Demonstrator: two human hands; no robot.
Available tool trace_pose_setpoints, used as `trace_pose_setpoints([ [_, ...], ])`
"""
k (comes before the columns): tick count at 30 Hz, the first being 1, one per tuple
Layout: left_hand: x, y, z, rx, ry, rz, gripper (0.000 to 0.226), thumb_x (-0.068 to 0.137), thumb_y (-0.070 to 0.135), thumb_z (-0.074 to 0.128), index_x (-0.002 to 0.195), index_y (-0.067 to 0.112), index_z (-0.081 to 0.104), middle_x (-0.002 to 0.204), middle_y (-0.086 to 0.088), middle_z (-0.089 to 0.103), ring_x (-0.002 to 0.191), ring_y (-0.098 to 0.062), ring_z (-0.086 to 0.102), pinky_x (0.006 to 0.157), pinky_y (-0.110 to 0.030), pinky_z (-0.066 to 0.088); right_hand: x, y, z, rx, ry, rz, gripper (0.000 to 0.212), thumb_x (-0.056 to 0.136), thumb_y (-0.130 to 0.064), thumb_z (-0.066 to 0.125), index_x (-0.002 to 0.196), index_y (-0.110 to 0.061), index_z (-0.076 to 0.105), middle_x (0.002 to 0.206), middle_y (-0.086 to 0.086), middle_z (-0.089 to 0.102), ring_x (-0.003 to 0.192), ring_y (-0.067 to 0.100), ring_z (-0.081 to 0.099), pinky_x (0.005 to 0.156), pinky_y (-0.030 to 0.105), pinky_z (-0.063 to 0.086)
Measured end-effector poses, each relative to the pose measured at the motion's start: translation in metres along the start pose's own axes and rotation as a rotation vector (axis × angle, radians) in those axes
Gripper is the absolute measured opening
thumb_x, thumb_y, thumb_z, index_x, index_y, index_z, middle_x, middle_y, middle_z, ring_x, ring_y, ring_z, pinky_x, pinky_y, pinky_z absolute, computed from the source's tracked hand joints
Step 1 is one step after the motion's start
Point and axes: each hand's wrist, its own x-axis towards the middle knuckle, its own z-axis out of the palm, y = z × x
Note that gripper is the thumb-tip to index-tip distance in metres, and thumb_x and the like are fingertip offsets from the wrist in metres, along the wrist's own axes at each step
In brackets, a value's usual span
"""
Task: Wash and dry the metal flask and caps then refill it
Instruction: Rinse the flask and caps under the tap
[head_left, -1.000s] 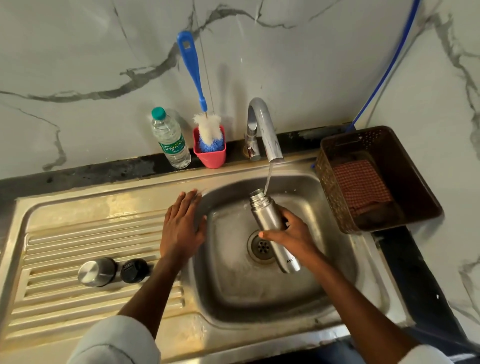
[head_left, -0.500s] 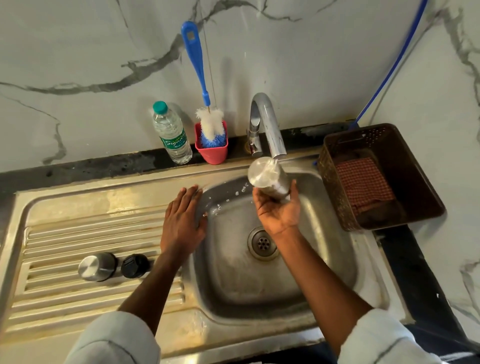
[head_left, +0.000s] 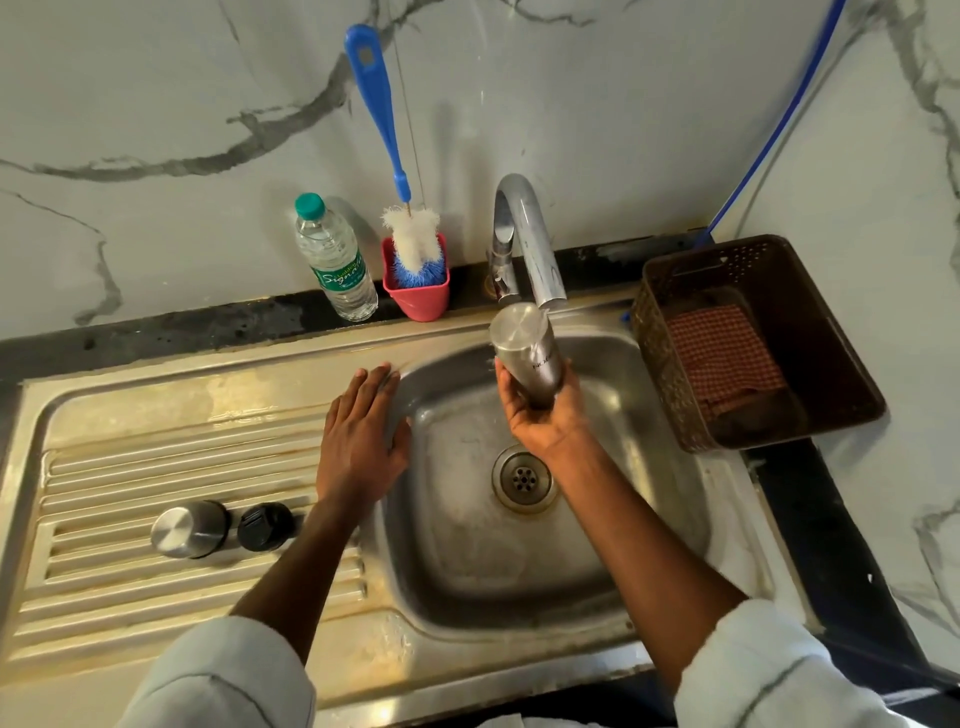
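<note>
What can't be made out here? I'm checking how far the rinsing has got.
Head view only:
- Steel flask mouth: turned downward away from the camera, behind the right hand.
- Water from the chrome tap: too faint and blurred to confirm.
- Brown basket bottom: covered by the checked cloth.

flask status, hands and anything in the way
Right hand grips flask base-up under tap. Left hand flat on sink rim. Both caps off. Nothing blocking.

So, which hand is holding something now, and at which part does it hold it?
The right hand grips the metal flask around its lower, neck end; the flask's base points up under the tap. The left hand holds nothing, resting flat on the sink rim.
</note>
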Motion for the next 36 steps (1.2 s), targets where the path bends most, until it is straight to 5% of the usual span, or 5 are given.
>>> trace_pose_setpoints([
  [12, 0.000, 0.004, -0.006, -0.094, 0.005, -0.018, 0.077, 0.103, 0.072, 0.033, 0.166, 0.027, 0.028, 0.174, 0.006, 0.024, 0.162, -0.018, 0.013, 0.130, -0.050, 0.020, -0.008, 0.007, 0.003, -0.295, 0.086, 0.012, 0.072, 0.088, -0.054, 0.071, 0.132, 0.002, 0.060, 0.109, 0.030, 0.069, 0.088, 0.041, 0.073, 0.056, 0.040, 0.062],
  [23, 0.022, 0.121, -0.031, -0.851, -0.072, 0.135, 0.080, 0.072, 0.032, 0.098, 0.141, 0.028, 0.059, 0.132, 0.020, 0.068, 0.127, -0.005, 0.062, 0.107, -0.032, 0.051, -0.032, -0.015, -0.012, -0.658, 0.197, 0.226, 0.066, 0.091, -0.063, 0.058, 0.111, 0.000, 0.066, 0.092, 0.019, 0.074, 0.070, 0.031, 0.074, 0.060, 0.037, 0.063],
  [27, 0.039, 0.132, -0.031, -0.834, -0.079, 0.123, 0.084, 0.067, 0.034, 0.100, 0.140, 0.025, 0.060, 0.130, 0.014, 0.070, 0.121, -0.006, 0.065, 0.103, -0.039, 0.056, -0.033, -0.026, -0.028, -1.102, 0.272, -0.375, 0.015, 0.099, -0.022, 0.056, 0.109, -0.021, 0.066, 0.110, 0.012, 0.073, 0.092, 0.027, 0.069, 0.062, 0.027, 0.057],
  [29, 0.047, 0.135, -0.029, -0.837, -0.078, 0.070, 0.086, 0.065, 0.041, 0.099, 0.140, 0.025, 0.061, 0.127, 0.013, 0.072, 0.117, -0.006, 0.067, 0.101, -0.043, 0.057, -0.029, -0.031, -0.033, -1.373, 0.067, -0.674, 0.048, 0.089, 0.002, 0.061, 0.129, -0.026, 0.059, 0.123, 0.000, 0.066, 0.112, 0.019, 0.062, 0.079, 0.023, 0.055],
  [36, 0.054, 0.134, -0.042, -1.029, -0.122, 0.012, 0.070, 0.079, 0.033, 0.090, 0.141, 0.017, 0.061, 0.127, 0.004, 0.074, 0.118, -0.011, 0.070, 0.102, -0.036, 0.057, -0.024, -0.008, 0.001, -1.560, 0.005, -0.845, 0.076, 0.059, -0.042, 0.094, 0.122, -0.039, 0.051, 0.109, -0.017, 0.069, 0.100, 0.006, 0.067, 0.085, 0.032, 0.058],
])
